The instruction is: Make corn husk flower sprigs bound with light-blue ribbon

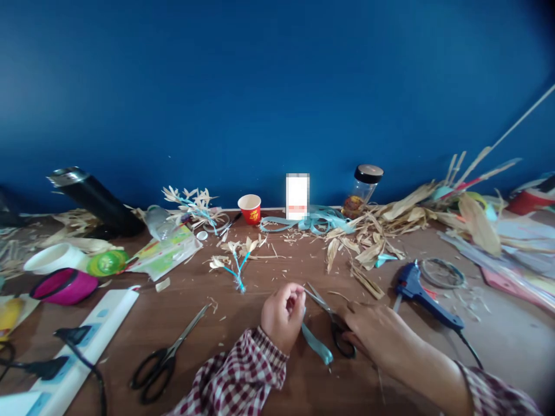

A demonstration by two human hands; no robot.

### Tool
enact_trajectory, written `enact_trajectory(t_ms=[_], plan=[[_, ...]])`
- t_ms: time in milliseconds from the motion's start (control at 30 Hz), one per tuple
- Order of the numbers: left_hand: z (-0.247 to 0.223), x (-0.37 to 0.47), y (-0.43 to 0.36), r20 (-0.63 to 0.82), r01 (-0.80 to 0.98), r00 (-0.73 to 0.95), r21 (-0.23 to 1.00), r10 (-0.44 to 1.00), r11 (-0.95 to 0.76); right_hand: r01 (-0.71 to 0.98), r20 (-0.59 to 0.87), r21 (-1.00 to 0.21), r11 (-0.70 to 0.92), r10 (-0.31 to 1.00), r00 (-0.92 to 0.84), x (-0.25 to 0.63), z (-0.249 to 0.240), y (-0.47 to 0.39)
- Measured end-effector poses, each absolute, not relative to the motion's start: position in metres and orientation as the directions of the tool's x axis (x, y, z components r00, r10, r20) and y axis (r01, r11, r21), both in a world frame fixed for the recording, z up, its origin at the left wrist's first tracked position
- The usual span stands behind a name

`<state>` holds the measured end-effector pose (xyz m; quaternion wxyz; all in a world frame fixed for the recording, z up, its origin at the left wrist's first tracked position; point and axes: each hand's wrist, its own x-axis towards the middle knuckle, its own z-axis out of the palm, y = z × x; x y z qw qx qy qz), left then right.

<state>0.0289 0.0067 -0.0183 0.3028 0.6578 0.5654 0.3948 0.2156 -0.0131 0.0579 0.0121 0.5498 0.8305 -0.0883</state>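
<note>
My left hand (284, 315) is closed in a pinch near the front middle of the table. From beneath its fingers hangs a light blue ribbon (317, 345), its loose end lying on the tabletop; a tiny pale tip also shows at the fingertips, too small to name. To the right, my right hand (370, 329) has its fingers on the black handles of a pair of scissors (319, 299), whose blades point up and left toward my left hand. A flower sprig (237, 267) with pale husk petals and blue-wrapped stems lies beyond my left hand.
A second pair of scissors (161, 364) lies left of my sleeve, by a white power strip (102, 323). On the right is a blue glue gun (422, 297) with its cable. Farther back stand a red paper cup (250, 212) and a lidded jar (363, 190), near dry husks (403, 211).
</note>
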Motion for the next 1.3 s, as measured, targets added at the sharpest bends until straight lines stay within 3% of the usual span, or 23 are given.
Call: enact_trajectory(t_ms=[67,167,233,333,400,500,600,700,900,1000,1133,1300], plan=[[-0.02,0.029,0.004,0.164,0.664,0.106,0.722,0.981,-0.193,0.917,-0.234,-0.043,0.397,0.888,-0.396,0.217,0.056,-0.014],[-0.022,0.03,0.0,0.124,0.768,0.156,0.608,0.98,-0.2,0.936,-0.273,0.012,0.352,0.901,-0.336,0.221,0.051,-0.014],[-0.022,0.031,-0.001,0.115,0.754,0.179,0.622,0.977,-0.212,0.945,-0.259,0.016,0.326,0.914,-0.311,0.225,0.046,-0.015],[-0.02,0.032,0.0,0.14,0.642,0.166,0.736,0.976,-0.215,0.953,-0.178,0.003,0.303,0.938,-0.297,0.228,0.038,-0.016],[-0.018,0.032,0.002,0.19,0.515,0.115,0.828,0.975,-0.222,0.944,-0.083,-0.104,0.313,0.943,-0.322,0.225,0.032,-0.016],[-0.014,0.032,0.002,0.281,0.331,0.028,0.903,0.959,-0.274,0.817,0.049,-0.461,0.347,0.929,-0.367,0.21,0.026,-0.015],[-0.011,0.031,0.001,0.313,0.224,-0.016,0.927,0.95,-0.301,0.576,0.027,-0.777,0.254,0.928,-0.372,0.188,0.018,-0.013],[-0.009,0.031,-0.001,0.271,0.163,-0.061,0.952,0.961,-0.259,0.412,-0.026,-0.904,0.118,0.944,-0.328,0.173,0.011,-0.008],[-0.012,0.03,0.005,0.021,-0.091,-0.042,0.996,0.999,-0.025,0.311,-0.024,-0.948,0.067,0.96,-0.28,0.166,0.011,0.003],[-0.017,0.03,0.011,-0.073,-0.215,0.007,0.974,0.997,0.072,0.34,-0.009,-0.936,0.088,0.962,-0.273,0.165,0.013,0.004],[-0.019,0.029,0.016,-0.122,-0.238,0.083,0.961,0.989,0.139,0.366,0.014,-0.924,0.114,0.964,-0.265,0.166,0.008,0.004],[-0.018,0.027,0.017,-0.091,-0.285,-0.046,0.956,0.995,0.074,0.363,0.014,-0.925,0.109,0.967,-0.254,0.17,-0.001,0.003]])
